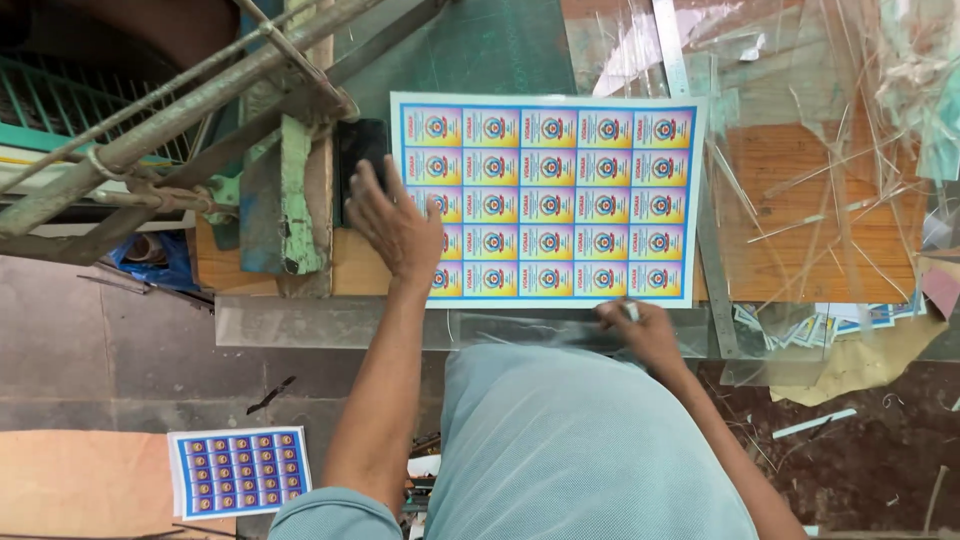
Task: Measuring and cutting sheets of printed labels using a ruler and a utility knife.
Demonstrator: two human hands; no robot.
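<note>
A printed sheet (pixel 560 190) with rows of small blue, yellow and pink labels lies flat on the workbench. My left hand (pixel 395 225) presses down on the sheet's left edge, fingers spread, partly over a black object (pixel 358 145) beside it. At the sheet's lower right edge, my right hand (pixel 640 330) pinches something small and pale; what it is cannot be made out.
A metal ruler (pixel 715 260) runs along the sheet's right side. Clear plastic strips and offcuts (pixel 840 150) litter the wooden board at the right. A green metal frame (pixel 290 190) stands at the left. Another label sheet (pixel 238 472) lies on the floor.
</note>
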